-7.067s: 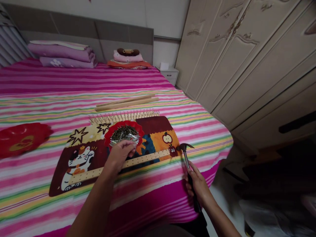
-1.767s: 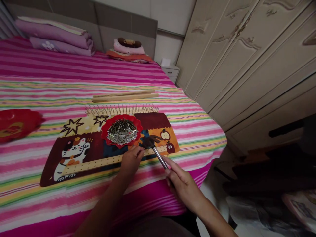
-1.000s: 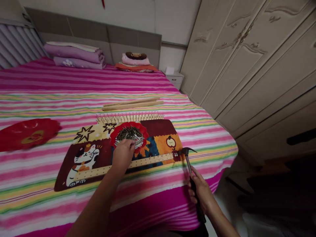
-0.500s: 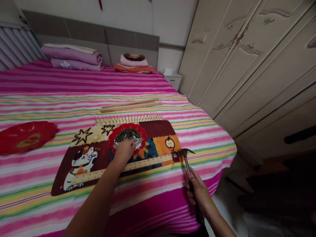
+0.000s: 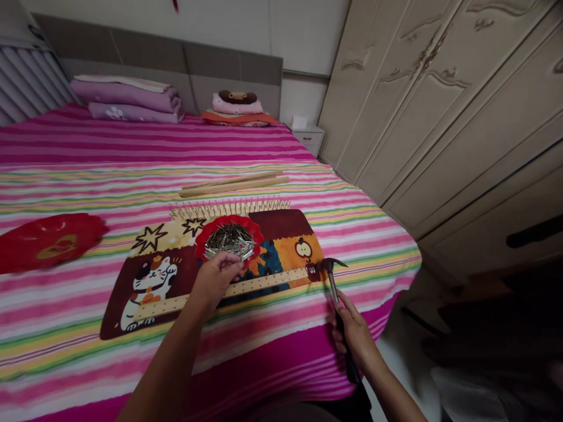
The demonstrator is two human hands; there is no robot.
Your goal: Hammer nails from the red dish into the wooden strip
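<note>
My left hand (image 5: 219,276) is at the near rim of a red scalloped bowl (image 5: 200,239) heaped with nails (image 5: 229,236). Its thumb and fingers are pinched together; whatever is between them is too small to make out. Below it, a pale wooden strip (image 5: 259,285) with rows of holes or dots lies across a patterned mat (image 5: 176,266), partly hidden by my left forearm. A few nails stand up toward the strip's right end. My right hand (image 5: 354,334) is wrapped round the dark handle of a claw hammer (image 5: 333,287), its head beside the mat's right edge.
Behind the bowl lies another wooden strip (image 5: 211,209) with many nails standing in it. Farther back are bare wooden strips (image 5: 237,186) on the striped bed (image 5: 352,234). A red plate (image 5: 83,237) lies at the left; a wardrobe (image 5: 404,117) stands at the right.
My left hand has drawn back from over the nails toward the bowl's near rim, fingers pinched. My right hand still grips the hammer in nearly the same place.
</note>
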